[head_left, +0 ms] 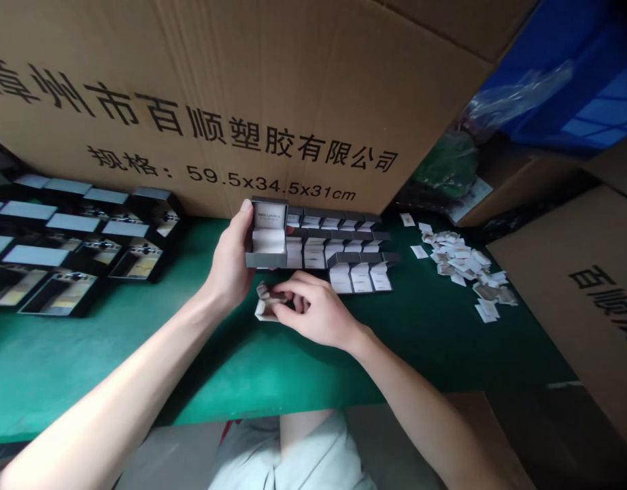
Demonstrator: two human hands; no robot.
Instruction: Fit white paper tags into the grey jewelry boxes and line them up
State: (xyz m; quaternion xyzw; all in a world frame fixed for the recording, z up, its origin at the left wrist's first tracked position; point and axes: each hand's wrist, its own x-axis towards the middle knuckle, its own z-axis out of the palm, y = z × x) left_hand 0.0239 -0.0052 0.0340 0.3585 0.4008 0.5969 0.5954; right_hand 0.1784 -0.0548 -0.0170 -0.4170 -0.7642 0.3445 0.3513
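My left hand (232,257) holds an open dark box (268,235) with a white lining and small lettering inside its lid. Just below it, my right hand (316,307) pinches a small whitish insert (265,312) between thumb and fingers; part of that piece is hidden by the fingertips. Rows of open dark boxes with white inside (360,278) stand right behind and beside my hands. On the right of the green table lies a pile of small white pieces (459,255).
Larger dark boxes (58,294) stand in rows on the green table (216,388) at the left. A big printed carton (232,88) rises behind. Another carton (573,299), plastic bags (451,163) and a blue container (583,95) are at the right.
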